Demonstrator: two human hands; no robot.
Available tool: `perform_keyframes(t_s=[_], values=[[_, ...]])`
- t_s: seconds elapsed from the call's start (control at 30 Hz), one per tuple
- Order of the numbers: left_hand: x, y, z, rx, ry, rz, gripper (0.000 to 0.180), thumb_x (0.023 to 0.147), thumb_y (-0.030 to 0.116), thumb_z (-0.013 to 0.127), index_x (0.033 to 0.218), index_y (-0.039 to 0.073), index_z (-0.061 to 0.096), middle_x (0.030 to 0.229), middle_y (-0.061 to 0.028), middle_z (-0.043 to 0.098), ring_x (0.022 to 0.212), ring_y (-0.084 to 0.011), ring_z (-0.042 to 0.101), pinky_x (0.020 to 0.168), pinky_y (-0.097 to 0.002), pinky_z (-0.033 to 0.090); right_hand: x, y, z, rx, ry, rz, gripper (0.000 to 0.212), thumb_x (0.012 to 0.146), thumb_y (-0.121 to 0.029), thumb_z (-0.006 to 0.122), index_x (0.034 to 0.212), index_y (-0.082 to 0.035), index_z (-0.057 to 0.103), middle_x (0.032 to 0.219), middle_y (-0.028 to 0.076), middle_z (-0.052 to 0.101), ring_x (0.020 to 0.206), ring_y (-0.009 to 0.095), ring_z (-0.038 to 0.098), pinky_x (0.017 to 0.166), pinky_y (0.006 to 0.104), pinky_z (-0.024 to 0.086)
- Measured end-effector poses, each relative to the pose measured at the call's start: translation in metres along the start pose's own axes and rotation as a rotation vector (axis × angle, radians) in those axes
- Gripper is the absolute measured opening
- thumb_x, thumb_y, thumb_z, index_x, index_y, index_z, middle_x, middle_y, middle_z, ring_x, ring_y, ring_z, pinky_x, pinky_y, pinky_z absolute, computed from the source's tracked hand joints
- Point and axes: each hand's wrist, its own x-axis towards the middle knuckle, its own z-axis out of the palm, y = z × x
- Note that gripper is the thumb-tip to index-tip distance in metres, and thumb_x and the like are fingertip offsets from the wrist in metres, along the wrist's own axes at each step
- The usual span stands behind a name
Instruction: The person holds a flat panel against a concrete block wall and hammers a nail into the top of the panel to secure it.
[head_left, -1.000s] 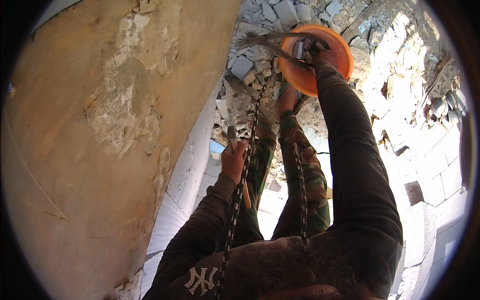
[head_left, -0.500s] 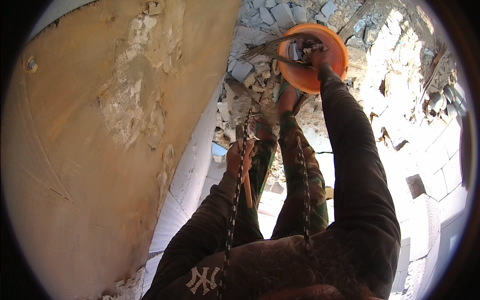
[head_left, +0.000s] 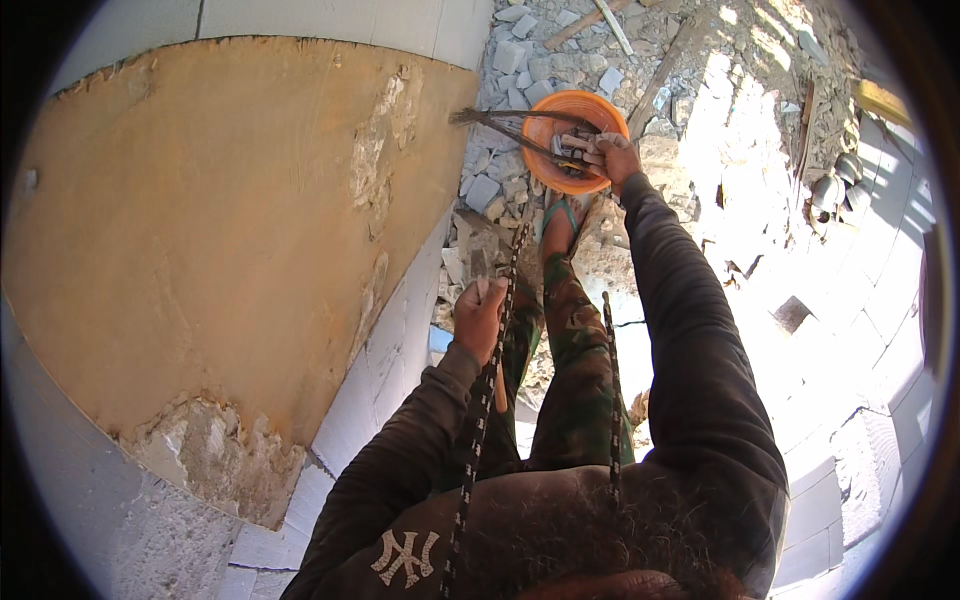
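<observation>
My right hand reaches over the right side of an orange bucket, fingers bent over the contents. Closed on a small pale piece or tool, they partly hide it. Inside the bucket lie grey and pale items, too jumbled to name. A dark bundle of thin, wire-like strands sticks out past the bucket's left rim. Lower and to the left, my left hand is closed around a wooden-handled tool; the handle end shows below the hand. A flat grey end above the fist is hard to make out.
Broken blocks and rubble surround the bucket and my sandalled feet. A large stained tan board fills the left side. Timber strips lie beyond the bucket. Rounded metal pieces sit at the right. Two patterned cords hang before me.
The view has shifted, showing more of the board. My right hand has drawn back from deep in the bucket toward its right rim. The left hand still grips the wooden-handled tool.
</observation>
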Motion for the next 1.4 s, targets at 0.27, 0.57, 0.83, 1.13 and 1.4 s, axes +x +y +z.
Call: perform_keyframes(t_s=[0.27,0.57,0.83,1.13,1.4], values=[[-0.064,0.022,-0.008,0.004,-0.027,0.075,0.027,0.096,0.033,0.070,0.087,0.012,0.056,0.063,0.0036,0.050,0.046,-0.0059,0.048,0.043,-0.0236,0.038,-0.118,-0.018,0.019,0.005,0.120,-0.144,0.008,0.097,-0.016,0.060,0.100,-0.008,0.060,0.086,0.003,0.065,0.076,0.014,0.067,0.058,0.0289,0.056],[-0.162,0.074,-0.012,0.038,-0.152,0.236,0.024,0.096,0.030,0.069,0.088,0.012,0.055,0.068,0.0024,0.053,0.049,-0.0075,0.048,0.046,-0.0260,0.042,-0.237,-0.097,0.038,0.131,0.140,-0.227,0.014,0.093,-0.017,0.065,0.102,-0.007,0.060,0.090,0.004,0.065,0.074,0.013,0.065,0.059,0.0266,0.055],[-0.236,0.083,-0.037,0.176,-0.222,0.448,0.027,0.096,0.034,0.068,0.087,0.012,0.056,0.066,0.0042,0.050,0.052,-0.0052,0.047,0.046,-0.0251,0.038,-0.332,-0.161,0.068,0.070,0.219,-0.243,0.019,0.088,-0.013,0.064,0.105,-0.004,0.059,0.090,0.006,0.066,0.071,0.017,0.065,0.057,0.0280,0.055],[-0.295,0.081,-0.052,0.269,-0.293,0.557,0.028,0.096,0.027,0.069,0.105,0.001,0.069,0.076,0.0025,0.061,0.067,-0.0060,0.051,0.059,-0.0287,0.043,-0.329,-0.142,0.007,-0.036,0.384,-0.652,0.004,0.089,-0.013,0.065,0.090,-0.009,0.066,0.078,0.005,0.068,0.068,0.017,0.065,0.056,0.0306,0.051],[-0.365,0.133,-0.055,0.151,-0.228,0.783,0.033,0.098,0.026,0.068,0.118,0.000,0.069,0.088,-0.0014,0.068,0.075,-0.0081,0.059,0.066,-0.0270,0.049,-0.641,-0.144,0.156,-0.258,-0.366,-0.583,0.010,0.094,-0.011,0.063,0.099,-0.003,0.066,0.081,0.002,0.068,0.067,0.011,0.063,0.057,0.0257,0.048]])
